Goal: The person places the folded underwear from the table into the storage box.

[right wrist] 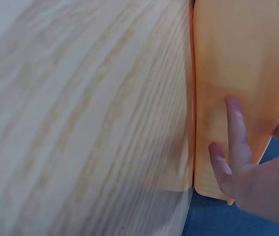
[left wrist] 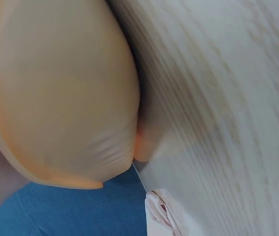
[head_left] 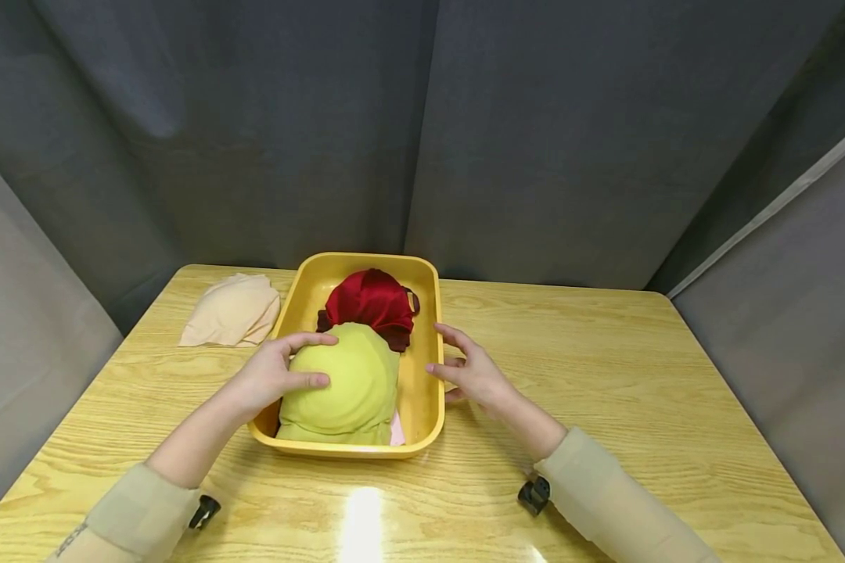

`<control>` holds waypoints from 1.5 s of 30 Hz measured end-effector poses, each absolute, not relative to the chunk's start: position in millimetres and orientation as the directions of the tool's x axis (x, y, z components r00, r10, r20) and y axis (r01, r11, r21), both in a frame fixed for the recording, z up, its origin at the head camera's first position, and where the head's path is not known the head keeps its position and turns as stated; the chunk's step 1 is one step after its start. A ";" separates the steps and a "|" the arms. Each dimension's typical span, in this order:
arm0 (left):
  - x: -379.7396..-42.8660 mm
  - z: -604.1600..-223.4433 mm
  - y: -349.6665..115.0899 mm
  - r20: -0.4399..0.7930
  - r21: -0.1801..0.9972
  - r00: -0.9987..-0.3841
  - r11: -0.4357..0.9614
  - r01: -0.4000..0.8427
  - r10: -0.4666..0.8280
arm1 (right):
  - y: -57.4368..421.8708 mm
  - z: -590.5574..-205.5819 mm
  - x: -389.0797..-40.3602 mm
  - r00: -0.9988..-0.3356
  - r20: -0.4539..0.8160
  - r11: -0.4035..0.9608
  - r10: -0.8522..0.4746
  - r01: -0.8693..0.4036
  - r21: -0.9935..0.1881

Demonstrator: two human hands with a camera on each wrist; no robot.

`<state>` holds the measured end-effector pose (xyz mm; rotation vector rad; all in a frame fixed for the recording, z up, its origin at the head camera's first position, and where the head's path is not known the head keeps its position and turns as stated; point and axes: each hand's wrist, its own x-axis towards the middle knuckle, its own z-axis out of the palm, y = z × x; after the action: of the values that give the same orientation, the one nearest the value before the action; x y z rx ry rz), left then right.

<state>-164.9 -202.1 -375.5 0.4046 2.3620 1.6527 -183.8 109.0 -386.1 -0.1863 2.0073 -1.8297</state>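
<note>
A yellow-green domed garment (head_left: 345,383), smooth like a bra cup, lies in the near half of a yellow plastic tray (head_left: 422,414). My left hand (head_left: 275,371) reaches over the tray's left rim, with thumb and forefinger spread on the garment's left side. Beyond it sits a folded red satin garment (head_left: 369,301) with dark trim and a strap loop. At the right rim is my right hand (head_left: 475,375), fingers extended; the right wrist view shows two fingertips against the outer wall. The tray wall hides most of the left hand in the left wrist view.
A beige folded cloth garment (head_left: 232,309) lies on the wooden table (head_left: 577,367), left of the tray. A bit of pink cloth (head_left: 397,430) peeks out beside the yellow-green garment. Grey curtains (head_left: 535,141) stand behind and at both sides.
</note>
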 end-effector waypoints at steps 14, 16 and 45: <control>-169.2 -382.4 -201.4 -0.014 0.851 -0.940 0.497 0.168 0.342 | 108.5 -385.8 -183.7 -0.908 -0.210 0.139 -0.361 0.171 -0.975; -169.9 -383.8 -201.9 -0.019 0.846 -0.938 0.505 0.169 0.345 | 108.5 -385.7 -183.7 -0.908 -0.209 0.139 -0.362 0.169 -0.976; -171.2 -383.7 -198.9 0.046 0.778 -0.940 0.578 0.246 0.338 | 110.4 -396.4 -189.2 -0.908 -0.212 0.151 -0.361 0.167 -0.974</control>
<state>-171.2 -198.9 -383.7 0.5006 2.6933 1.3035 -189.2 110.4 -396.4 -0.1854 2.0383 -1.8078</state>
